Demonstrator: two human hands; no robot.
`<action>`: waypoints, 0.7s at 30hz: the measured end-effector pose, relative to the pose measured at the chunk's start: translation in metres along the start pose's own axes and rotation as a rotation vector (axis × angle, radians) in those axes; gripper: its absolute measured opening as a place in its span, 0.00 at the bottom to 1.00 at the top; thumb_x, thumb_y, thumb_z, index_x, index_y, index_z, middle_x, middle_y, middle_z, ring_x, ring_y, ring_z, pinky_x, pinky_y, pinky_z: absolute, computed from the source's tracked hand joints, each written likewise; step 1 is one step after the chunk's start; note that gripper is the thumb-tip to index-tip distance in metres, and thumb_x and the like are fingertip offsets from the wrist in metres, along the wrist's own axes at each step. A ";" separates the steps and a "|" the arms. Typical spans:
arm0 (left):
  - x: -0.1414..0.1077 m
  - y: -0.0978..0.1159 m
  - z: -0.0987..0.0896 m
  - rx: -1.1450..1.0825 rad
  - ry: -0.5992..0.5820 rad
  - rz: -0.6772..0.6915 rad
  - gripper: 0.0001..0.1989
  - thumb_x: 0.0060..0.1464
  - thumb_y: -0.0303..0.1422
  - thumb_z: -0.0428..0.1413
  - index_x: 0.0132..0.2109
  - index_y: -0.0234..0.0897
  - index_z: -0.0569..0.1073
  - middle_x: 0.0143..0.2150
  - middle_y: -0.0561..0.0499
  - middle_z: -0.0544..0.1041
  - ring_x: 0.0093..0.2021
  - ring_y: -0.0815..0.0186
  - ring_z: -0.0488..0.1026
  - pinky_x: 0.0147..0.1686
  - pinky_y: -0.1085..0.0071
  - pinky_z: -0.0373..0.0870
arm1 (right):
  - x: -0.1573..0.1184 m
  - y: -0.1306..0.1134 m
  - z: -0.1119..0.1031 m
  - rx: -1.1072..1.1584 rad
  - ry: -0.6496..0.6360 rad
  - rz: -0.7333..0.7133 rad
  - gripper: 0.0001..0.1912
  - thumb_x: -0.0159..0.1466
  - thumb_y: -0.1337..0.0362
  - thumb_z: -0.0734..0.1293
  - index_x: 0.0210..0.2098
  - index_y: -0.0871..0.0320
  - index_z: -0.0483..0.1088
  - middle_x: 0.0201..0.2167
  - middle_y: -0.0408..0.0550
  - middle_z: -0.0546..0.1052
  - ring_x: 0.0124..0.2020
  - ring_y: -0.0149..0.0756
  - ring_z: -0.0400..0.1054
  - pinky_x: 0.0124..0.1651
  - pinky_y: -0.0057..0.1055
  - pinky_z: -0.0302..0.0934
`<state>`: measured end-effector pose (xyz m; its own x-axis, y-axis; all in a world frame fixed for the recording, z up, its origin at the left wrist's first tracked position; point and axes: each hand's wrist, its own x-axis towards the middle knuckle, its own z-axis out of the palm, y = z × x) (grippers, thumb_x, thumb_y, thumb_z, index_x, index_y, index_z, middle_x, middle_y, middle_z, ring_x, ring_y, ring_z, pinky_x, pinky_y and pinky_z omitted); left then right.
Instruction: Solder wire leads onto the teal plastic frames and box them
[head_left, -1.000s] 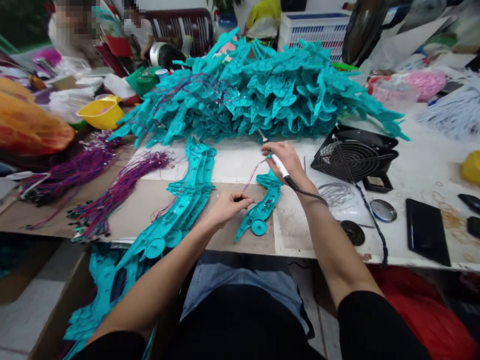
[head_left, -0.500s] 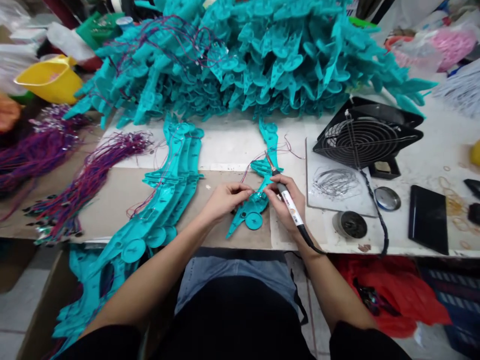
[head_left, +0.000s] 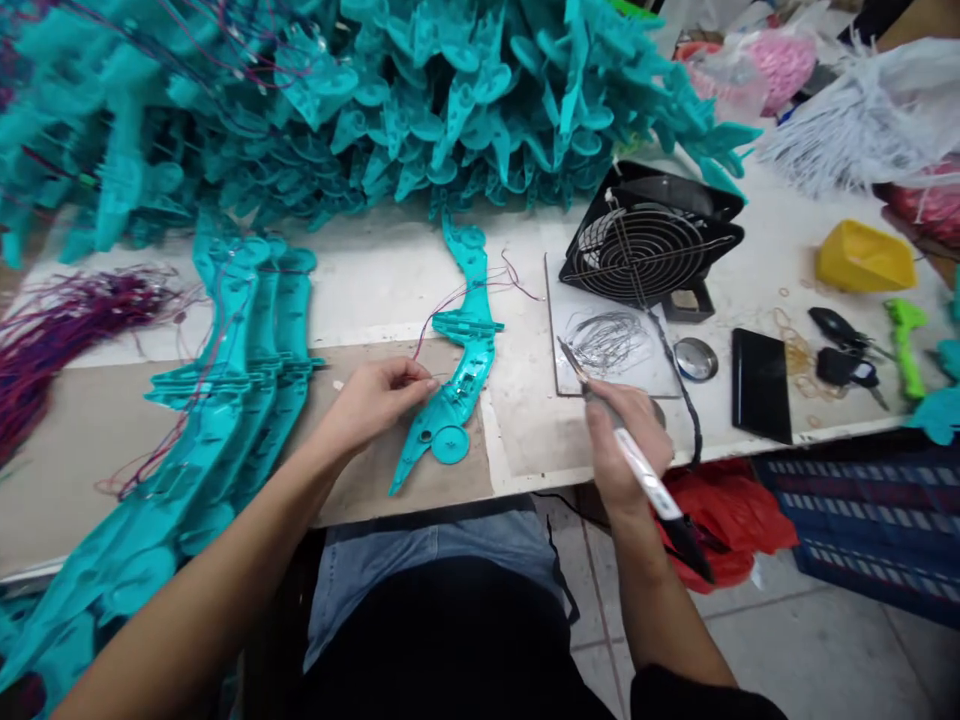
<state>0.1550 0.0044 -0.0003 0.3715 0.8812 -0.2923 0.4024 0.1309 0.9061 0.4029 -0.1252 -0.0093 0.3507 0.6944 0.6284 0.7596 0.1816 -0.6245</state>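
Note:
My right hand [head_left: 630, 440] grips a soldering iron [head_left: 637, 462] with a white and black handle. The iron's bare tip is over the left part of a tangled coil of solder wire [head_left: 609, 340] on a white board. With fingertips pinched, my left hand [head_left: 390, 395] holds a thin wire [head_left: 418, 345] at the left edge of a teal plastic bow-shaped shell half [head_left: 472, 375]. That shell half lies open side up, with a small part in its middle recess and a round disc near its lower end. Red and purple wires cross its upper part.
A large heap of teal shells [head_left: 420, 100] fills the back. Left are stacked shells [head_left: 232, 330] and a wire bundle [head_left: 67, 340]. A black fan [head_left: 645, 240], round tin lid [head_left: 696, 359], black phone-like slab [head_left: 761, 385] and yellow container [head_left: 866, 257] stand to the right.
My right hand has carried the soldering iron rightward, away from the shell half to the solder coil. My left hand stays pinched by the shell. The view has turned right.

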 end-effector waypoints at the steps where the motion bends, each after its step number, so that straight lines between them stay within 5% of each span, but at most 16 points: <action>1: 0.000 -0.003 0.002 -0.027 -0.020 -0.033 0.14 0.47 0.42 0.64 0.29 0.34 0.75 0.23 0.54 0.72 0.23 0.73 0.63 0.23 0.76 0.57 | -0.003 0.008 -0.010 -0.023 0.036 0.003 0.09 0.65 0.64 0.67 0.43 0.55 0.78 0.36 0.49 0.80 0.38 0.41 0.73 0.45 0.41 0.68; 5: -0.002 -0.008 0.011 -0.137 -0.046 -0.119 0.18 0.44 0.46 0.66 0.30 0.35 0.73 0.22 0.54 0.72 0.21 0.73 0.63 0.21 0.77 0.57 | -0.010 0.030 -0.028 -0.056 0.037 0.004 0.06 0.64 0.67 0.68 0.37 0.56 0.78 0.32 0.47 0.81 0.35 0.40 0.74 0.42 0.40 0.69; 12: -0.010 -0.002 0.024 -0.283 -0.113 -0.246 0.21 0.40 0.45 0.68 0.30 0.33 0.71 0.23 0.53 0.73 0.19 0.75 0.64 0.18 0.79 0.55 | -0.009 0.032 -0.025 -0.070 -0.029 0.018 0.06 0.65 0.66 0.67 0.37 0.55 0.78 0.32 0.47 0.81 0.34 0.40 0.73 0.43 0.41 0.68; 21: -0.006 -0.003 0.035 -0.242 -0.064 -0.161 0.19 0.42 0.44 0.66 0.29 0.35 0.70 0.19 0.58 0.66 0.19 0.76 0.59 0.19 0.78 0.53 | -0.008 0.030 -0.027 -0.064 -0.025 0.000 0.07 0.64 0.67 0.67 0.37 0.55 0.79 0.32 0.47 0.81 0.35 0.41 0.72 0.43 0.42 0.68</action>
<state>0.1813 -0.0171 -0.0117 0.3742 0.8109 -0.4500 0.2523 0.3779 0.8908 0.4380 -0.1446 -0.0208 0.3380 0.7115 0.6160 0.7931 0.1370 -0.5934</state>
